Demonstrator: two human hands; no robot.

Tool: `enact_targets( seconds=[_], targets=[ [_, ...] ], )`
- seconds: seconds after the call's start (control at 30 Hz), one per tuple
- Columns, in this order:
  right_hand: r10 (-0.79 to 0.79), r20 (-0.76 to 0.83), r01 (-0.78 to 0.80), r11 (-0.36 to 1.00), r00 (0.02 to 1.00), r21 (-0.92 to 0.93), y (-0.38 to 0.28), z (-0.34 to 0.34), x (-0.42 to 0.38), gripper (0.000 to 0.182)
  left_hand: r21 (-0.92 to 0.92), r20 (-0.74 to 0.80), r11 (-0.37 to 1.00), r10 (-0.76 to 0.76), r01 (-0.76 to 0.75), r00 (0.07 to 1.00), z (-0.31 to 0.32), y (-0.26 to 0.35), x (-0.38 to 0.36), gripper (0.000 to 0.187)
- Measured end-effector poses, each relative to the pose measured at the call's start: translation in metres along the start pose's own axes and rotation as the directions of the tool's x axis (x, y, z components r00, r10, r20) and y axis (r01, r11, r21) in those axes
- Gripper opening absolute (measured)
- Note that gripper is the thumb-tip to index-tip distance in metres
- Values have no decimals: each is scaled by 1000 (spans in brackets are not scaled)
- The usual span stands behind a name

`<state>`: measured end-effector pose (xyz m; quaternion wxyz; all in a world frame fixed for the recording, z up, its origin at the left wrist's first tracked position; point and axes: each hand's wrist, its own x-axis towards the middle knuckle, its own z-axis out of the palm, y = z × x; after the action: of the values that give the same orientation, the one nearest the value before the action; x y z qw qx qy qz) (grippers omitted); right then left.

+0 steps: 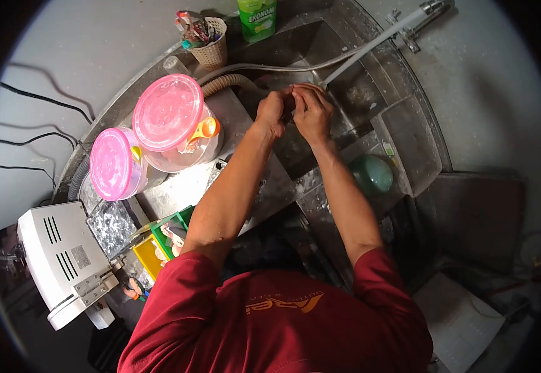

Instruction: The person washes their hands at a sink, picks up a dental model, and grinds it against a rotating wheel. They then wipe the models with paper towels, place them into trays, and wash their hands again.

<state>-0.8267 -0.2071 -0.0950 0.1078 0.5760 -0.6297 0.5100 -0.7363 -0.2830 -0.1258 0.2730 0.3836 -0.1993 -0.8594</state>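
Observation:
Over a metal sink [311, 46], my left hand [271, 112] and my right hand [312, 113] come together, their fingers curled and meeting. Between them is a small dark patch; whether it is an object or shadow I cannot make out. The tip of a long grey faucet spout [360, 53] reaches down close beside my right fingers. Just left of my left hand, a ribbed beige hose [230, 81] bends into the sink.
Two tubs with pink lids [167, 112] stand on the metal counter at left. Behind are a woven cup [211, 53] of tools and a green bottle [258, 22]. A greenish bowl [372, 174] lies right of my right forearm. A white machine [65, 255] sits at lower left.

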Motion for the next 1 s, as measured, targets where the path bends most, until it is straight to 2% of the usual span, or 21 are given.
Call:
enact_targets(
  seconds=[0.07,0.17,0.23,0.27,0.33,0.37,0.4,0.43,0.5,0.57,0.63,0.67,0.73,0.77,0.87,0.97,1.0],
  targets=[
    [-28,-87,24,999,996,-42,2,3,1,10,112,-34,994,24,-20,999,3,1,9,31],
    [93,-199,-102,994,976,-36,2,4,4,14,167,-33,985,59,-53,998,36,17,-26,35],
    [489,-287,-421,867,824,267,26,22,-11,9,352,-88,931,137,-98,987,33,10,-8,38],
    [660,-279,-530,737,697,420,42,32,-17,7,439,-107,891,183,-119,977,31,5,8,39],
    [947,-45,-659,255,318,707,76,49,-14,16,532,-49,812,313,-240,949,26,-12,55,33],
    [983,138,-632,-30,123,775,91,56,-14,21,576,-17,762,372,-295,928,28,-19,71,31],
    [947,310,-530,-305,-81,791,106,62,-13,27,612,115,686,416,-394,902,39,-22,75,36],
    [886,435,-444,-457,-158,770,125,72,-14,27,729,177,580,354,-364,918,41,-26,81,38],
    [828,539,-386,-552,-155,739,157,95,-16,27,897,264,304,212,-321,941,40,-34,96,43],
    [803,583,-388,-579,-121,717,176,113,-20,28,759,583,96,340,-644,737,21,-50,113,39],
    [787,609,-395,-591,-93,703,195,127,-23,28,795,519,183,288,-578,805,35,-38,65,42],
    [785,613,-399,-592,-90,700,205,132,-26,28,737,645,33,261,-675,718,43,-33,32,44],
    [780,621,-415,-591,-74,692,216,140,-26,29,647,734,-7,278,-762,620,63,-30,-28,45],
    [775,629,-418,-594,-66,687,213,140,-20,29,637,703,101,331,-764,630,75,-35,-47,45],
    [762,646,-447,-590,-35,672,224,150,-20,30,500,850,-7,198,-866,489,100,-17,-65,41],
    [762,647,-502,-568,-22,652,234,149,-41,32,678,735,100,-107,-728,669,96,3,-17,42],
    [762,647,-522,-558,-17,645,228,142,-40,32,699,704,180,-6,-692,710,83,-7,11,42]
  ],
)
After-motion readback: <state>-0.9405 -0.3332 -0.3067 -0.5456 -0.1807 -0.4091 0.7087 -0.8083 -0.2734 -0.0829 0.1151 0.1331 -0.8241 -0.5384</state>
